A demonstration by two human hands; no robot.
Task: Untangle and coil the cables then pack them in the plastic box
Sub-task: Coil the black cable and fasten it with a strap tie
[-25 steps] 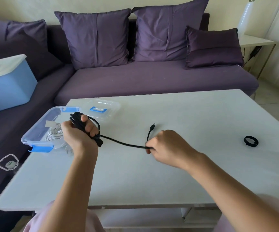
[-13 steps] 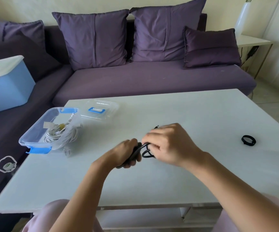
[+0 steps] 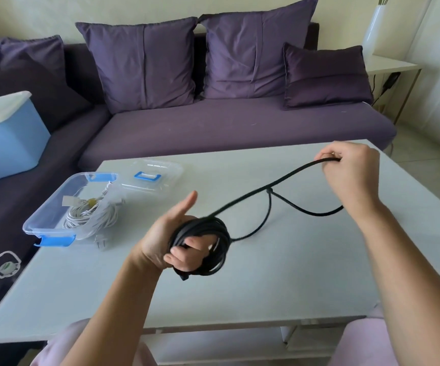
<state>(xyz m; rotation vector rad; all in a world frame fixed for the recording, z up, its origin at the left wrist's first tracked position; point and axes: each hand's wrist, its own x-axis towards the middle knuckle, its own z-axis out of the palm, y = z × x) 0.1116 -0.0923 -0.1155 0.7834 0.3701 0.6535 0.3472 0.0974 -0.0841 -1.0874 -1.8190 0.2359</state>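
Coiling the black cable (image 3: 208, 228) around my left hand (image 3: 166, 241): 1 moment of the winding step. My left hand served as the spool. Its fingers were curled through the stacked turns and gripped them so that they could not spring apart, while the thumb stood out straight, clear of the winding. My right hand (image 3: 351, 178), raised above the far right part of the table (image 3: 292, 286), pinched the same cable between thumb and curled fingers. It drew 1 strand taut, up and away from the turns; I judged that this tension would let the next turn lie flat and free of kinks. Beyond the pinch the slack drooped below my wrist toward the tabletop; where its end lay, I could not tell for certain.

The plastic box (image 3: 32, 228) stood open at the left edge of the table, near my spool hand, so that a finished bundle had only a short way to travel. It held 1 white cable (image 3: 87, 215), loosely bundled, with part spilling over the near wall and its plug (image 3: 101, 243) on the table just beside the box. The lid (image 3: 158, 178) lay behind the box, out of the winding path. By my judgement, 1 cable was packed and the black cable mostly wound, with the slack yet to take up.
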